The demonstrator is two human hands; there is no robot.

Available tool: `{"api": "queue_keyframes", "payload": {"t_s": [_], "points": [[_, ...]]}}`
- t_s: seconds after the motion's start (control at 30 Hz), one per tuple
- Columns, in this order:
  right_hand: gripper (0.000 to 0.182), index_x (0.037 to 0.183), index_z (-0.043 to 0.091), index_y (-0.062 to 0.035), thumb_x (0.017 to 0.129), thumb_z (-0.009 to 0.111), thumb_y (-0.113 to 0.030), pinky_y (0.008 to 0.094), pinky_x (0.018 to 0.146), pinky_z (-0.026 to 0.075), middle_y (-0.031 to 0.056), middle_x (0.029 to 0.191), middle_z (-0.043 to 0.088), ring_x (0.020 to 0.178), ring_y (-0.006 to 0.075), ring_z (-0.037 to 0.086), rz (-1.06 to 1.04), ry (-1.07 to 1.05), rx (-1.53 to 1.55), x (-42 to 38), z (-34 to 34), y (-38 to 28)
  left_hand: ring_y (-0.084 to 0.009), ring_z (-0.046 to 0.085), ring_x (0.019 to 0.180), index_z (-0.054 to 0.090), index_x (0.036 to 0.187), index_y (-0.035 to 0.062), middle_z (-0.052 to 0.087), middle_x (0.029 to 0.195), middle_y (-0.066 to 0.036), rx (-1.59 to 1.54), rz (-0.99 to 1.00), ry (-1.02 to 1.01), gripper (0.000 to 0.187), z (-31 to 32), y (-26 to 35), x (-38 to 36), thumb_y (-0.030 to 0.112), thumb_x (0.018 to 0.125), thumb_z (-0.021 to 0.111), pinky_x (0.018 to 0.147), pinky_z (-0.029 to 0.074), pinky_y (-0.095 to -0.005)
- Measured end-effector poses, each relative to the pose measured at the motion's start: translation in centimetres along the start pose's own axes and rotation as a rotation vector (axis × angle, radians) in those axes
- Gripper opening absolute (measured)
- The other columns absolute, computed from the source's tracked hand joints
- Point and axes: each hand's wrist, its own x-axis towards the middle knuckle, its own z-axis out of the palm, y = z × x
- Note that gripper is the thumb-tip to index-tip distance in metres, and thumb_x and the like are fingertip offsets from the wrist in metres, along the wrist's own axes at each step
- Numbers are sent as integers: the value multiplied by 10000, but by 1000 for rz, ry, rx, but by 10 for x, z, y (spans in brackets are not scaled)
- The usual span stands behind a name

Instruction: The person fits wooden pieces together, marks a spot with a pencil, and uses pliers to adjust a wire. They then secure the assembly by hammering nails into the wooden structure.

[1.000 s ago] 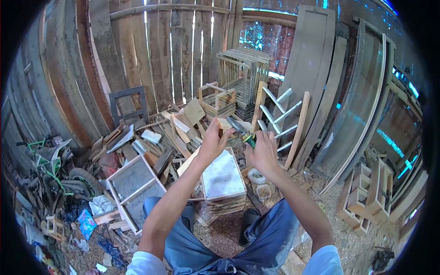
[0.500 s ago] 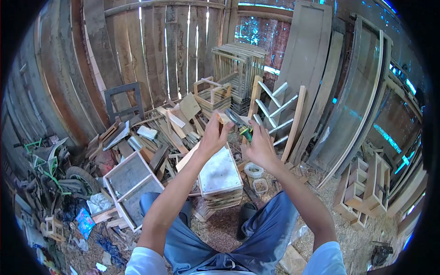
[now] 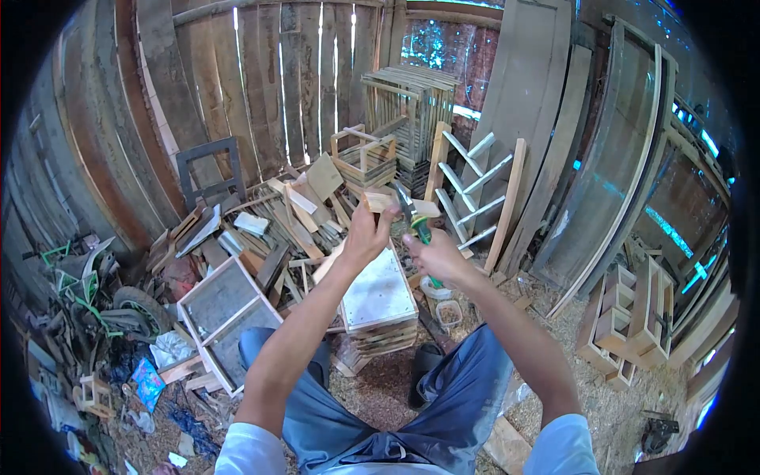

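Our left hand (image 3: 369,237) grips a pale wooden piece (image 3: 380,202), fingers drawn in at its near end, at twelve o'clock from the white-topped stack (image 3: 381,291). Our right hand (image 3: 440,258), at four o'clock from the wood, is wrapped around green-handled pliers (image 3: 423,230), their metal head pointing to eleven o'clock beside it. We judge the wood light and stiff, best pinched by its sides; the pliers should feel heavier, rigid, and surest held low on the handles.
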Motion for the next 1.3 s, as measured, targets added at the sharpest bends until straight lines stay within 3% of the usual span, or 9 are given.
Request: {"api": "queue_keyframes", "payload": {"t_s": [0.13, 0.27, 0.47, 0.5, 0.6, 0.83, 1.07, 1.17, 1.3], "points": [[286, 799, 513, -36, 956, 521, -276, 297, 506, 412, 7, 635, 468, 565, 109, 443, 168, -225, 472, 8, -7, -5, -394, 569, 878, 594, 944, -29, 603, 927, -210, -13, -119, 21, 269, 9, 3, -1, 229, 936, 517, 783, 431, -436], [240, 811, 451, -81, 956, 534, -254, 243, 480, 375, -35, 658, 427, 540, 69, 391, 171, -187, 459, 2, -25, -11, -397, 579, 859, 601, 941, -43, 608, 896, -230, -26, -77, 27, 323, 16, 16, 13, 271, 937, 526, 761, 439, -436], [197, 829, 498, -72, 940, 533, -230, 266, 476, 378, -18, 651, 452, 538, 89, 422, 236, -63, 356, -3, -39, 38, -427, 584, 830, 510, 1029, -74, 597, 873, -277, 38, -279, -186, 483, 59, -4, 12, 393, 915, 562, 735, 445, -451], [218, 836, 516, -56, 933, 539, -250, 285, 472, 391, -2, 641, 469, 534, 105, 439, 262, -76, 304, -3, -42, 56, -352, 607, 824, 566, 998, -58, 634, 889, -228, 44, -246, -121, 467, 75, -9, 3, 404, 931, 541, 758, 460, -409], [339, 750, 543, -28, 905, 558, -329, 323, 469, 400, 51, 644, 532, 528, 159, 504, 320, -69, 256, -12, -57, 89, -446, 587, 876, 478, 1084, -81, 596, 892, -295, -55, -396, -365, 566, 98, 4, -5, 449, 905, 558, 771, 452, -455], [431, 718, 563, 14, 884, 569, -384, 387, 512, 421, 95, 617, 548, 548, 201, 556, 531, 24, 72, -25, -106, 169, -471, 580, 921, 452, 1131, -72, 599, 950, -317, -80, -551, -337, 482, 196, -4, -42, 336, 903, 573, 808, 455, -476], [351, 1027, 620, 57, 802, 571, -208, 423, 843, 484, 279, 996, 634, 983, 406, 611, 550, -223, -387, -25, -62, 338, -437, 590, 970, 406, 1167, -43, 600, 962, -320, 24, -915, -460, 458, 297, -52, -176, 328, 925, 524, 814, 450, -490], [538, 1257, 474, 55, 761, 545, -140, 421, 965, 435, 281, 1141, 585, 1106, 412, 555, 541, -330, -434, -22, -23, 427, -435, 564, 1029, 405, 1192, -31, 581, 1053, -315, 108, -1139, -464, 461, 321, -76, -214, 341, 937, 501, 851, 439, -491], [790, 1433, 157, 37, 757, 541, -105, 481, 1008, 385, 319, 1276, 475, 1198, 421, 476, 738, -388, -357, -18, -12, 440, -438, 580, 920, 490, 1101, -57, 591, 986, -272, -78, -976, -179, 400, 344, -127, -259, 312, 948, 494, 783, 448, -467]]}}
